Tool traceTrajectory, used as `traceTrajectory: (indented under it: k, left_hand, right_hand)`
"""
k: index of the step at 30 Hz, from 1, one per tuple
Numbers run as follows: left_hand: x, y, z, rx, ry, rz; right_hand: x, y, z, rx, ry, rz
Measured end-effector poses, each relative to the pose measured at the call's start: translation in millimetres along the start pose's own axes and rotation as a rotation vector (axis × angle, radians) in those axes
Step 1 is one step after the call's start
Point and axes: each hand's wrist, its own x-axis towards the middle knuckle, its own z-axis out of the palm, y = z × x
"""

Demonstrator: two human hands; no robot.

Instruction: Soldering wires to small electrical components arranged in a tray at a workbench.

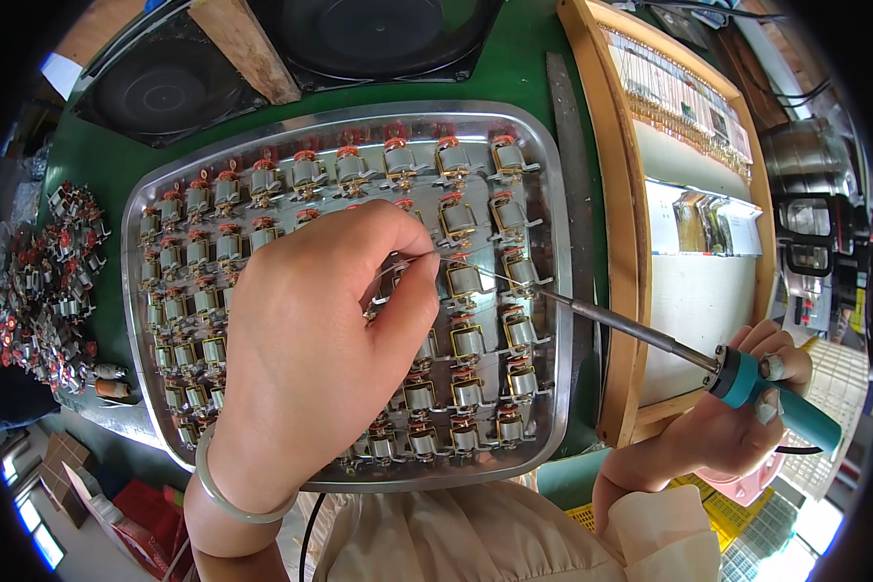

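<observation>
A steel tray [555, 194] holds several rows of small metal coil components [466, 339] with red tops. My left hand [325, 335] is over the tray, thumb and forefinger pinched on a thin wire [461, 262] that extends rightward among the components. My right hand [723, 427] grips the teal handle of a soldering iron [788, 409]. Its slim shaft points left, with the tip close to the wire and a component [519, 272] in the right columns. Whether the tip touches them is too small to tell. The components under my left hand are hidden.
A green tabletop [107, 160] carries a loose pile of components [53, 281] at the left and two black square units [378, 34] behind the tray. A wooden-framed box [630, 369] stands at the right, beside metal containers [800, 155]. Yellow crates [727, 514] sit low at the right.
</observation>
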Motion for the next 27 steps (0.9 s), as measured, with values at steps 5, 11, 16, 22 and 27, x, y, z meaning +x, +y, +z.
traceTrajectory:
  k: [5,11,16,22,27]
  left_hand:
    - [-0.5,0.4,0.6,-0.014,-0.005,-0.009]
    - [-1.5,0.7,-2.2,0.005,-0.014,-0.015]
    - [-1.9,5.8,-16.6,-0.014,0.075,-0.041]
    - [-13.9,12.6,-33.5,0.094,0.131,-0.181]
    - [-14.4,5.9,-27.8,0.044,0.095,-0.16]
  right_hand:
    - [-0.6,-0.5,0.0,0.017,-0.016,0.007]
    - [-0.4,-0.8,0.3,-0.004,-0.018,0.009]
    - [-0.8,-3.5,0.2,0.025,0.172,-0.019]
    - [-3.1,-13.0,-10.0,0.083,-0.019,0.046]
    - [-2.8,-11.0,6.2,-0.036,0.022,-0.003]
